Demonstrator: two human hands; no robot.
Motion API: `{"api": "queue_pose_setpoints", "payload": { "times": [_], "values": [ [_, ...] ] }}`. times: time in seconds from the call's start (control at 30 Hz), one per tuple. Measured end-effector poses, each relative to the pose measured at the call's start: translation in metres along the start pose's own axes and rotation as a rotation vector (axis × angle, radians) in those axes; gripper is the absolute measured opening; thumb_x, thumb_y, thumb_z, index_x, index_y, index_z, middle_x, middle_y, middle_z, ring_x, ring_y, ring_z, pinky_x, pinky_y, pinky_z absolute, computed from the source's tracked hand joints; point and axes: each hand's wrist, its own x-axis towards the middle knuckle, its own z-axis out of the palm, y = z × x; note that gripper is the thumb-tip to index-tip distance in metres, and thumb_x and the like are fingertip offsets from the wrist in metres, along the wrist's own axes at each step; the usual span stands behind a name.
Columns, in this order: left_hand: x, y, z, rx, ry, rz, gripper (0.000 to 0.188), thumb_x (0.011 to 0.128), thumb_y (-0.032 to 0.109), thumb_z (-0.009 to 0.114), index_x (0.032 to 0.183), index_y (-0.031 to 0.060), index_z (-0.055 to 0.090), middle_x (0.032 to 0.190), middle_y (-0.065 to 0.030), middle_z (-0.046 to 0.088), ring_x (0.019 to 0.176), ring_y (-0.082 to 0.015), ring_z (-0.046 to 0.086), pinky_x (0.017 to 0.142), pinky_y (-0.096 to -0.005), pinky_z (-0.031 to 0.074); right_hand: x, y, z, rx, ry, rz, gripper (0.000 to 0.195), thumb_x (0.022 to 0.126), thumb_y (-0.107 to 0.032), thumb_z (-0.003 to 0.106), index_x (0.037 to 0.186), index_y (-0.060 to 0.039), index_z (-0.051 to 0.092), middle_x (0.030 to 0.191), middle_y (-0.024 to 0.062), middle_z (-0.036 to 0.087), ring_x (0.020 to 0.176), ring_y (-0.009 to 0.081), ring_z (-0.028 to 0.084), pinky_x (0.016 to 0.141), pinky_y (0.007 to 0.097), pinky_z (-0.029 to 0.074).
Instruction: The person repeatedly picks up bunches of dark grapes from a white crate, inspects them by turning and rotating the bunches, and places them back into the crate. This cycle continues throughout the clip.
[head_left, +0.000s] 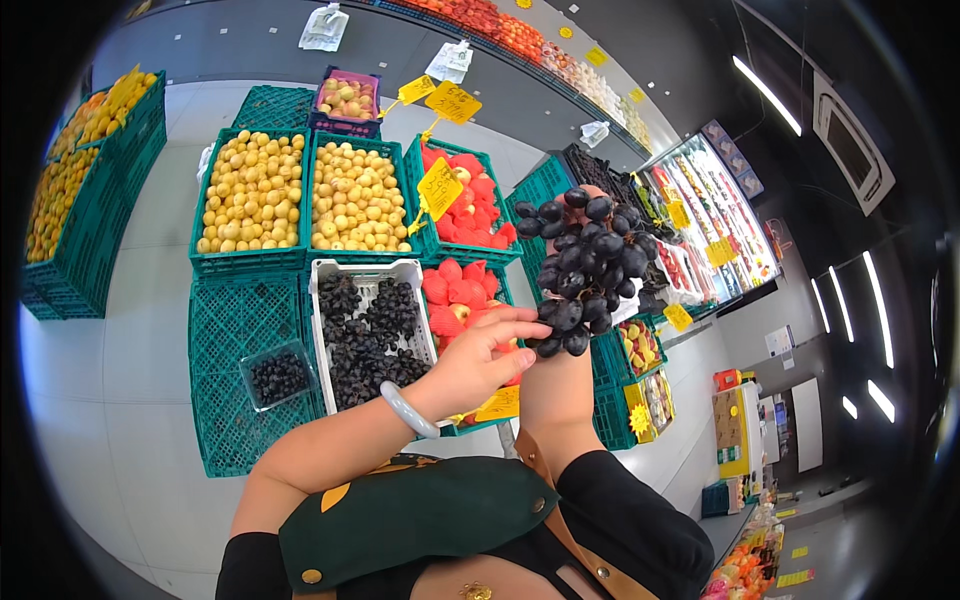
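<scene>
A bunch of dark grapes (592, 259) is held up right of centre. My right hand (577, 217) supports it from behind, mostly hidden by the fruit, with some skin showing near the top. My left hand (491, 352), a pale bangle (409, 410) on its wrist, reaches in from the left. Its fingertips are at the lowest grapes; whether they pinch one is unclear. Below and left of the bunch, a white crate (322, 337) holds more dark grapes (375, 330). A clear plastic tub (259, 401) of small dark fruit rests on a green crate (225, 330) beside it.
Green crates of yellow fruit (255, 195) stand beyond the white crate, beside apples in red foam nets (461, 202). Yellow price signs (440, 187) stick up among them. Stacked green crates (609, 409) rise at my right, and a lit display cooler (712, 217) stands farther off.
</scene>
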Motion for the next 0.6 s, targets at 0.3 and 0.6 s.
{"api": "queue_pose_setpoints", "payload": {
  "times": [0.3, 0.6],
  "values": [
    [-0.002, 0.018, 0.013, -0.114, 0.144, -0.113, 0.039, 0.082, -0.002, 0.055, 0.120, 0.0005, 0.050, 0.115, -0.0062, 0.057, 0.097, -0.0115, 0.054, 0.084, -0.0265, 0.045, -0.013, -0.004, 0.015, -0.108, 0.283, 0.115, 0.039, 0.082, -0.033, 0.057, 0.110, -0.0066, 0.054, 0.108, 0.0139, 0.056, 0.089, 0.0346, 0.056, 0.063, 0.0573, 0.051],
    [-0.002, 0.016, 0.022, 0.379, 0.172, 0.306, 0.037, 0.072, 0.002, 0.067, 0.107, 0.0101, 0.062, 0.100, -0.0044, 0.058, 0.089, -0.0179, 0.058, 0.073, -0.0281, 0.048, -0.001, 0.004, 0.042, 0.285, 0.927, -0.221, 0.030, 0.090, -0.021, 0.046, 0.106, 0.0027, 0.055, 0.103, 0.0161, 0.060, 0.101, 0.0263, 0.056, 0.094, 0.0414, 0.043]
  ]
}}
